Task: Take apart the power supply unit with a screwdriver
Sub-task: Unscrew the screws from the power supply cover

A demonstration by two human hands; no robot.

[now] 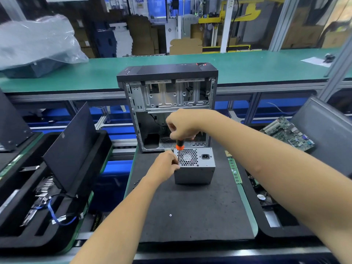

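Observation:
A grey metal power supply unit stands on the black mat, its top face showing a honeycomb fan grille and a power socket. My right hand grips the black and orange handle of a screwdriver, held upright with its shaft down at the unit's left top edge. My left hand holds the unit's left side, with its fingers beside the screwdriver shaft.
An open, emptied computer case stands right behind the unit. Foam trays with cables lie at the left, a motherboard and a RAM stick at the right. A small screw lies on the mat.

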